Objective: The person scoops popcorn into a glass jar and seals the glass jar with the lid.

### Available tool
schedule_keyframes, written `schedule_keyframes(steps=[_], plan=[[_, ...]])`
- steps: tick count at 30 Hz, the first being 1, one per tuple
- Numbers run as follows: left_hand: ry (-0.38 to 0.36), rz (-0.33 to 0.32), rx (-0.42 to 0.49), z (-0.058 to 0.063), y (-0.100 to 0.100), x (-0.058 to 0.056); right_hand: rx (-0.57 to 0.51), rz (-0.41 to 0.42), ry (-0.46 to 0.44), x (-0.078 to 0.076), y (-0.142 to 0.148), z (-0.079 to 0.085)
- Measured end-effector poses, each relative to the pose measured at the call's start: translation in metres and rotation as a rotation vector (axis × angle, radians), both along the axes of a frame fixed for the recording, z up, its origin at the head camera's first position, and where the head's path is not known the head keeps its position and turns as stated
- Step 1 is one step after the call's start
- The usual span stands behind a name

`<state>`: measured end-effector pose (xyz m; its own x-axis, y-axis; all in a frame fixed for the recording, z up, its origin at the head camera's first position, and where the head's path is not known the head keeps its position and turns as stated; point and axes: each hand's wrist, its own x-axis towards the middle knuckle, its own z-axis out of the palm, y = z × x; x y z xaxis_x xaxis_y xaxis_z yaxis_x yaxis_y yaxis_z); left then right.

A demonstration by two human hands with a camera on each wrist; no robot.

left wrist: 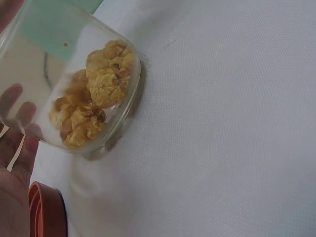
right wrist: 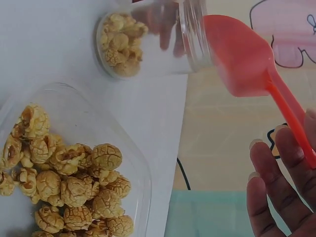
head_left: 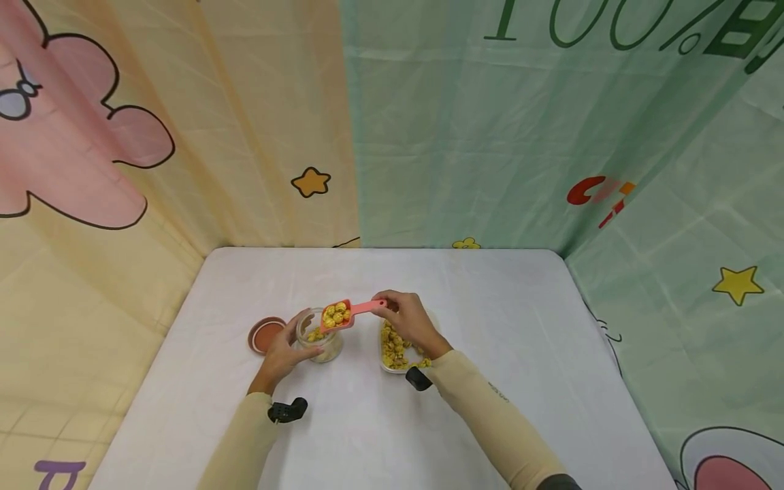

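My right hand [head_left: 412, 318] pinches the handle of a pink scoop [head_left: 366, 307], whose bowl carries caramel popcorn [head_left: 335, 315]. The scoop's front edge is right at the mouth of a clear glass jar [head_left: 331, 351], as the right wrist view also shows. My left hand [head_left: 280, 357] holds the jar from the left, thumb on the near side and fingers on the far side. Several popcorn pieces [left wrist: 108, 88] lie at the bottom of the jar, which stands upright on the table. Below my right forearm sits a clear plastic tub [right wrist: 147, 182] of popcorn, partly hidden by that hand.
A reddish-brown lid [head_left: 267, 335] lies on the table left of the jar, partly behind my left hand. The white-covered table [head_left: 502, 306] meets printed curtains [head_left: 453, 136] at its back and sides.
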<state>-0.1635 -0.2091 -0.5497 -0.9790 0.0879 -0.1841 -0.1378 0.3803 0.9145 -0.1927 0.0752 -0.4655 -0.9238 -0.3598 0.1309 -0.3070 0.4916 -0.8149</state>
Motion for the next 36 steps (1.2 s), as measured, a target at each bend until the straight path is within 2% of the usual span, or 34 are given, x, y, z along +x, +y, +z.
schedule_keyframes(steps=[14, 26, 32, 36], plan=[[0.001, -0.004, -0.014, 0.000, 0.000, -0.001, 0.091, 0.093, -0.006, -0.009, -0.008, 0.023], [-0.001, -0.006, 0.000, 0.000, -0.002, 0.000, 0.205, 0.144, 0.040, -0.015, -0.019, 0.041], [0.054, -0.017, 0.023, 0.000, -0.002, 0.001, 0.262, 0.167, 0.086, -0.017, -0.021, 0.047], [0.069, -0.019, 0.022, -0.001, -0.002, 0.001, 0.274, 0.164, 0.076, -0.018, -0.021, 0.048]])
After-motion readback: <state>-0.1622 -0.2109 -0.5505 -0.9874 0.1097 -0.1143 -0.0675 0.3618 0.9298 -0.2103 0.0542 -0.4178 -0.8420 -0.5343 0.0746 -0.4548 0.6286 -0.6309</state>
